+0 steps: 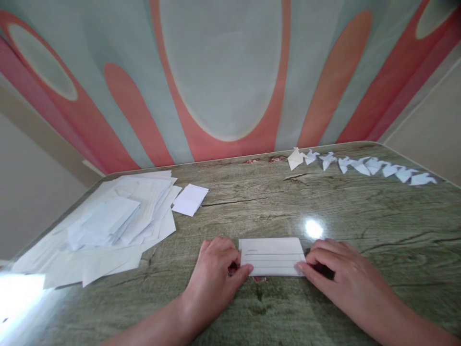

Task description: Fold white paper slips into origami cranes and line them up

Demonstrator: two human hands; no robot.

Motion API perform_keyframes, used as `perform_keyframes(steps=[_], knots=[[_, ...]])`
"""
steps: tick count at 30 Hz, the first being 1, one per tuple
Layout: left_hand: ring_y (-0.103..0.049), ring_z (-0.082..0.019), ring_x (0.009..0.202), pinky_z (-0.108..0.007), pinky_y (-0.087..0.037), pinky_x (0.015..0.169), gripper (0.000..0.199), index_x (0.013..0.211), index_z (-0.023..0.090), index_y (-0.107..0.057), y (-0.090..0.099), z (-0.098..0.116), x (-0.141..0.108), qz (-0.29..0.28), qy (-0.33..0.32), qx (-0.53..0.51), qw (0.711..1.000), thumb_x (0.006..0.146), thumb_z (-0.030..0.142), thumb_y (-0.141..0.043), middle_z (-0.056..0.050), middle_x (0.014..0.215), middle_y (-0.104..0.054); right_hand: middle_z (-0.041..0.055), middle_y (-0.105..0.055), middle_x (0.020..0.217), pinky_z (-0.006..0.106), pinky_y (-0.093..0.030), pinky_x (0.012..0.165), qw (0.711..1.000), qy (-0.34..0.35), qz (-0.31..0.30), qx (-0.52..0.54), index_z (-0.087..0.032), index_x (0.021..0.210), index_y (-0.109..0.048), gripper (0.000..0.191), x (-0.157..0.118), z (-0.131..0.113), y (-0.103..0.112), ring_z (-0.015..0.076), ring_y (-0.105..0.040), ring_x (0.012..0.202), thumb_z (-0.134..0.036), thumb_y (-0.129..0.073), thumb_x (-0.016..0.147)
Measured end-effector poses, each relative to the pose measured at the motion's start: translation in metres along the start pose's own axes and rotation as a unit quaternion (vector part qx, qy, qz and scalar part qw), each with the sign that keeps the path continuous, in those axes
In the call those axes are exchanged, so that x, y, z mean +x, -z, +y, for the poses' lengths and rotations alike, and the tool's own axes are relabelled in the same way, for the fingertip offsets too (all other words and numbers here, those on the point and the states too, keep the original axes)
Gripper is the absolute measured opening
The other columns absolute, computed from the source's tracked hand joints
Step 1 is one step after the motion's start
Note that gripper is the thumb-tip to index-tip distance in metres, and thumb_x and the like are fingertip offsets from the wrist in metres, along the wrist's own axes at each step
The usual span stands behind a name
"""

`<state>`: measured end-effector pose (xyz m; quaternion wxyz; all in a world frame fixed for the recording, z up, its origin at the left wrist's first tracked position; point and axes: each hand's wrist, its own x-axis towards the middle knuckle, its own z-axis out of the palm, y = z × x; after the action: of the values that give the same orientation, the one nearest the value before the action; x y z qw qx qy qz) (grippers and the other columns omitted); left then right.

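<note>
A folded white paper [272,257] with printed lines lies near the front middle of the wood-grain table [252,211], its long side running left to right. My left hand [218,269] pinches its left end, the thumb on the lower left corner and the fingers curled at the edge. At the right end, my right hand [338,269] holds the paper the same way, thumb on the lower right corner. The undersides of the curled fingers are partly hidden.
A large spread pile of white papers [158,226] covers the table's left side. Beside it sits a small stack of folded paper [190,199]. Several folded paper birds [327,161] stand in a row along the back right edge, before a patterned backdrop [230,151].
</note>
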<state>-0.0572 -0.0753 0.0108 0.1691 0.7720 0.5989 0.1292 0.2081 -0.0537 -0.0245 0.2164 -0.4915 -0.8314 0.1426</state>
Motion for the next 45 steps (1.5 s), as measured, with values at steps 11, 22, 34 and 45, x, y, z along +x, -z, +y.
perform_keyframes(steps=[11,22,34,45], knots=[[-0.053,-0.019,0.081,-0.034,-0.034,0.075,0.027,0.063,0.018,-0.056,0.0005,0.0001,-0.0006,-0.013,0.007,-0.02,1.0,0.085,0.032,-0.064,0.0,0.075,-0.059,0.0008,-0.058,0.069,0.038,-0.036,0.067,1.0,0.015,-0.012,-0.007,-0.022,0.065,-0.058,0.032,-0.002,0.0022,-0.0022,0.0201,-0.054,0.069,-0.033,-0.05,0.094],[-0.052,-0.019,0.079,-0.033,-0.032,0.074,0.029,0.065,0.018,-0.056,0.001,-0.0006,-0.0005,-0.027,0.007,-0.002,1.0,0.089,0.034,-0.059,-0.001,0.075,-0.058,-0.001,-0.057,0.067,0.035,-0.035,0.067,1.0,0.021,0.007,-0.023,-0.02,0.064,-0.057,0.031,-0.0015,0.0053,-0.005,0.0178,-0.054,0.066,-0.032,-0.052,0.093],[-0.051,-0.019,0.08,-0.033,-0.031,0.074,0.029,0.066,0.017,-0.055,0.0004,-0.0007,0.0017,-0.035,0.012,0.005,0.999,0.09,0.033,-0.057,-0.001,0.075,-0.057,-0.0008,-0.056,0.065,0.033,-0.034,0.065,0.999,0.034,0.019,-0.024,-0.02,0.061,-0.056,0.038,0.0011,0.0054,-0.0039,0.0163,-0.054,0.063,-0.035,-0.048,0.095],[-0.051,-0.019,0.082,-0.034,-0.03,0.077,0.028,0.066,0.017,-0.056,0.0025,-0.0005,0.0003,-0.035,0.01,-0.013,0.999,0.089,0.033,-0.058,0.0,0.077,-0.058,-0.0009,-0.057,0.066,0.035,-0.034,0.067,0.999,0.028,0.01,-0.022,-0.02,0.061,-0.056,0.037,0.0,0.0063,-0.0046,0.0175,-0.053,0.064,-0.035,-0.049,0.095]])
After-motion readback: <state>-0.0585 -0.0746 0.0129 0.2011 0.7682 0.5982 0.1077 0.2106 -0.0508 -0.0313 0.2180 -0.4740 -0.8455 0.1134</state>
